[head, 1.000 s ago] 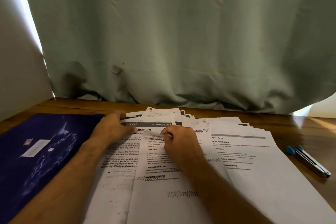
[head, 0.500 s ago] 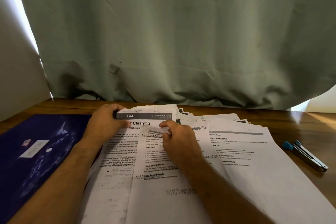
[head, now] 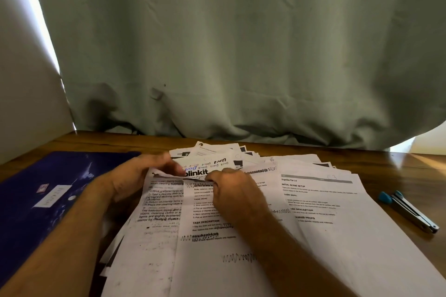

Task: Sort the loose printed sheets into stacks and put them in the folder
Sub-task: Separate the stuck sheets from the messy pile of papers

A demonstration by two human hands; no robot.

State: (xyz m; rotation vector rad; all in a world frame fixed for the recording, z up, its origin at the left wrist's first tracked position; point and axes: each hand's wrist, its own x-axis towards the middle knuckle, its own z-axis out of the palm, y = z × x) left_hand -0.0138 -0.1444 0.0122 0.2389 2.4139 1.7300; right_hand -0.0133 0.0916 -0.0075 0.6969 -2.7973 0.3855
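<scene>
A loose pile of printed sheets is spread over the middle of the wooden table. My left hand grips the curled top edge of a cleaning-task sheet on the left of the pile. My right hand pinches the top edge of the middle sheet. Between the hands a sheet printed "blinkit" with handwriting shows underneath. A dark blue folder lies shut to the left, touching the pile.
A blue-tipped metal tool lies on the table to the right of the pile. A pale green curtain hangs right behind the table's far edge. A white panel stands at the left.
My left hand has folded the top of the cleaning sheet down toward me, uncovering the "blinkit" sheet beneath. My right hand stayed pinched on the middle sheet's top edge.
</scene>
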